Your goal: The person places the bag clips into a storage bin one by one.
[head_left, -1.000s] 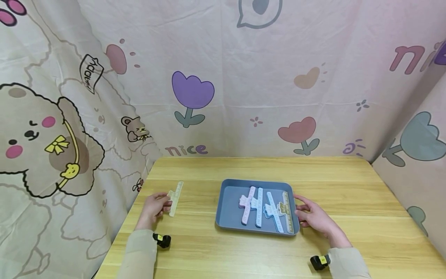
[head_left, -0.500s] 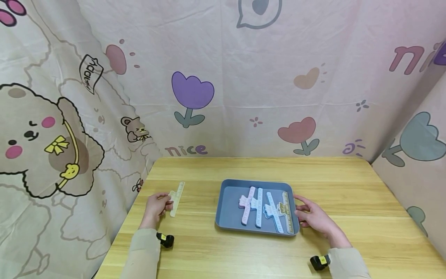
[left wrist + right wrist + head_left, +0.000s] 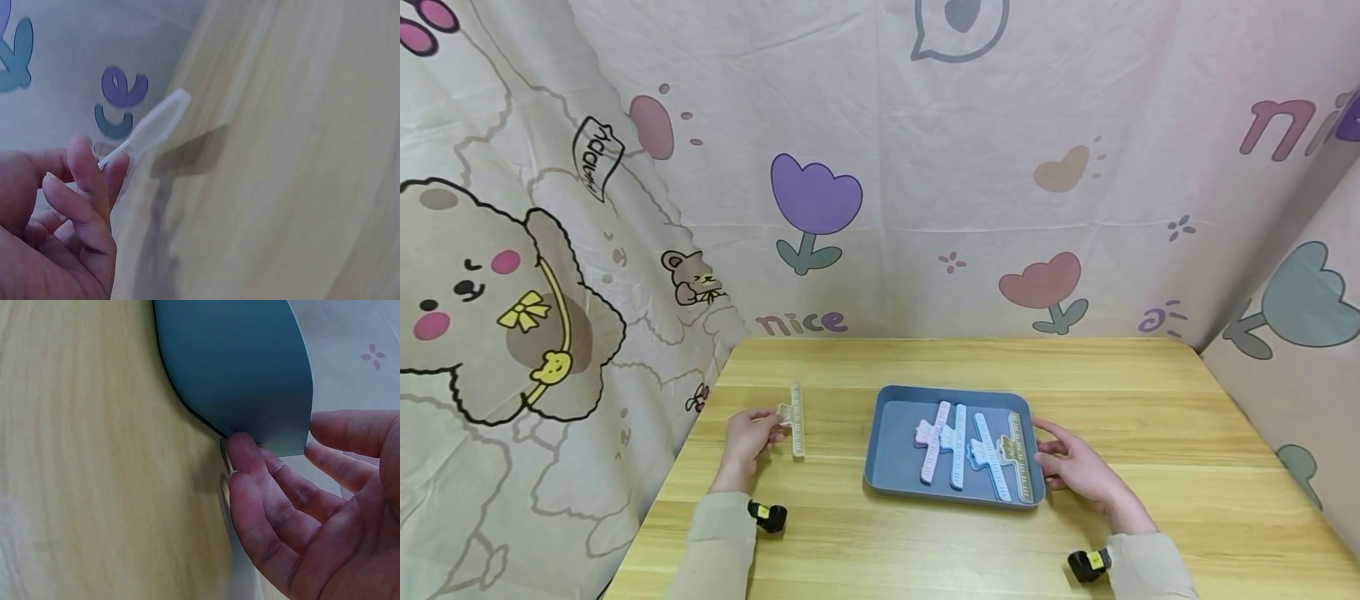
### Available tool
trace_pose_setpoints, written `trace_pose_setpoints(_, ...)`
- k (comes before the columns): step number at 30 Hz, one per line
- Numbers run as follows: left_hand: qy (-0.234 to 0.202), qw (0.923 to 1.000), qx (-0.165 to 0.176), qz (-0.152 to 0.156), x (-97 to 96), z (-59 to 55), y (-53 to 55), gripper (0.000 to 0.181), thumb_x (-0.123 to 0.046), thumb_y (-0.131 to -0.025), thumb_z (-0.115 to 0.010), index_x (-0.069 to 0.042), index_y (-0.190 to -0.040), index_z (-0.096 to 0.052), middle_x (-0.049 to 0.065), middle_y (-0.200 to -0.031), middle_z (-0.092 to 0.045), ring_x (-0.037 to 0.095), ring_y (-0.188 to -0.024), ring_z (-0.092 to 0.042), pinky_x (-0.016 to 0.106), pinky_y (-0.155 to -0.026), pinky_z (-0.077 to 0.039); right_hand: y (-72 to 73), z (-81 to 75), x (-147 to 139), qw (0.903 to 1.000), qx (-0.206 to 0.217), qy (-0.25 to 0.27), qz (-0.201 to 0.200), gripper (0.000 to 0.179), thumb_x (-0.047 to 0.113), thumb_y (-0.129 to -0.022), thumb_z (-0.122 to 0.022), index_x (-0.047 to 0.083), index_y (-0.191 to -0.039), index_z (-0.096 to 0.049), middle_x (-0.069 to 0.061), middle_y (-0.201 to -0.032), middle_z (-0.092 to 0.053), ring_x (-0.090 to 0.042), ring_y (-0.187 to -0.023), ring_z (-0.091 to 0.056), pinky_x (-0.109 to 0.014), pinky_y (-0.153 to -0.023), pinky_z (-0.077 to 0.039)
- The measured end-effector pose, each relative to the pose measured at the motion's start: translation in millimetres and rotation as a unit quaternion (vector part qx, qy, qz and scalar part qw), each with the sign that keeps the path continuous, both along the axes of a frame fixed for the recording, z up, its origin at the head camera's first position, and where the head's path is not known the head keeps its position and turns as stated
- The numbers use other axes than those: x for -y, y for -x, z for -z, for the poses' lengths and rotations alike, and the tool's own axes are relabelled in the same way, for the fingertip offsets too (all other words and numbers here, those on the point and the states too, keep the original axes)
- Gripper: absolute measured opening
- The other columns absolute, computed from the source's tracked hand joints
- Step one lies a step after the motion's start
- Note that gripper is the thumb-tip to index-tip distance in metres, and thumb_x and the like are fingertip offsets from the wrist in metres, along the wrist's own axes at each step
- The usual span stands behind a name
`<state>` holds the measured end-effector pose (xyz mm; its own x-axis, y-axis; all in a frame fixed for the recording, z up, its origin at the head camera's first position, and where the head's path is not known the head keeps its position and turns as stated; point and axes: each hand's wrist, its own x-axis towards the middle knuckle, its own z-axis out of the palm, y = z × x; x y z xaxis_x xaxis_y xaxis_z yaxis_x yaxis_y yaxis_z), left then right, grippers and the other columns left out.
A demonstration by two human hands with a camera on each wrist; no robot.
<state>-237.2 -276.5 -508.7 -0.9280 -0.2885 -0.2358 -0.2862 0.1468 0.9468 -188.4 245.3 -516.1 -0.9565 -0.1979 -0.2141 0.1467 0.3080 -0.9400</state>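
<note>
My left hand [image 3: 752, 437] pinches a translucent pale ruler clip [image 3: 798, 421] by its handle, left of the tray. In the left wrist view the ruler clip [image 3: 162, 122] sticks out from the fingertips, held above the table with its shadow beneath. My right hand [image 3: 1078, 471] rests its fingertips against the right end of the grey-blue tray [image 3: 887, 450]. The right wrist view shows these fingers [image 3: 247, 453] on the outer wall, low down and at the rim. Inside the tray lie a pink clip [image 3: 934, 442], a pale blue clip [image 3: 958, 446], another blue clip [image 3: 991, 457] and a clear one [image 3: 1021, 458].
The tray stands on a wooden table [image 3: 925, 550] with a printed curtain [image 3: 880, 167] behind it and at both sides. Each wrist wears a small black camera [image 3: 769, 517].
My left hand has moved to the right with the ruler clip, which has turned from slanted to nearly straight up and down in the head view. The right hand and tray stay put.
</note>
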Motion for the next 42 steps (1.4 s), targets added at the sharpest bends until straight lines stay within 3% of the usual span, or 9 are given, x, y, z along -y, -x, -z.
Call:
trace_pose_setpoints(12,-0.023,0.9969,-0.038,0.065,-48.9,-22.3,-3.6,0.025,-0.005,-0.093,-0.063,0.006,-0.115,-0.063,0.017,-0.093,-0.072,0.010,-0.055,-0.059,0.018,-0.046,-0.041,-0.3,-1.4,1,1.0000,-0.001,0.005,-0.003,0.063,0.003,-0.097,-0.056,0.003,-0.153,-0.027,-0.033,-0.127,-0.050,-0.026,-0.087,-0.063,-0.040,-0.066,-0.057)
trace_pose_setpoints(19,-0.044,0.9917,-0.064,0.102,-82.5,-30.5,-5.0,0.022,-0.002,-0.090,-0.065,0.009,-0.109,-0.065,0.025,-0.092,-0.070,0.011,-0.050,-0.057,0.021,-0.045,-0.040,1.5,-0.5,0,0.9999,-0.004,0.015,-0.005,0.063,0.002,-0.097,-0.055,0.002,-0.153,-0.025,-0.034,-0.126,-0.049,-0.028,-0.086,-0.063,-0.041,-0.065,-0.057)
trace_pose_setpoints(24,-0.042,0.9887,-0.066,0.128,-102.6,-29.3,-3.9,0.021,-0.003,-0.090,-0.065,0.007,-0.109,-0.065,0.027,-0.092,-0.070,0.013,-0.050,-0.056,0.022,-0.045,-0.042,1.1,-1.4,0,0.9999,-0.005,0.013,-0.005,0.063,0.002,-0.097,-0.055,0.002,-0.153,-0.025,-0.034,-0.127,-0.049,-0.028,-0.086,-0.063,-0.041,-0.066,-0.057)
trace_pose_setpoints(32,-0.042,0.9850,-0.059,0.157,-129.3,-24.0,-4.8,0.024,-0.001,-0.088,-0.065,0.008,-0.110,-0.064,0.017,-0.083,-0.072,0.011,-0.047,-0.054,0.021,-0.044,-0.040,0.8,-2.6,1,0.9999,-0.003,0.014,-0.002,0.063,0.002,-0.097,-0.055,0.002,-0.153,-0.026,-0.033,-0.125,-0.050,-0.027,-0.085,-0.063,-0.040,-0.065,-0.057)
trace_pose_setpoints(42,0.003,0.9845,-0.042,0.170,-147.6,-14.6,-5.8,0.020,-0.004,-0.090,-0.066,0.006,-0.108,-0.065,0.013,-0.082,-0.072,0.011,-0.046,-0.054,0.022,-0.043,-0.039,-0.3,-1.5,1,0.9999,0.000,0.013,0.000,0.063,0.002,-0.097,-0.056,0.002,-0.153,-0.026,-0.033,-0.126,-0.050,-0.028,-0.085,-0.063,-0.041,-0.065,-0.057)
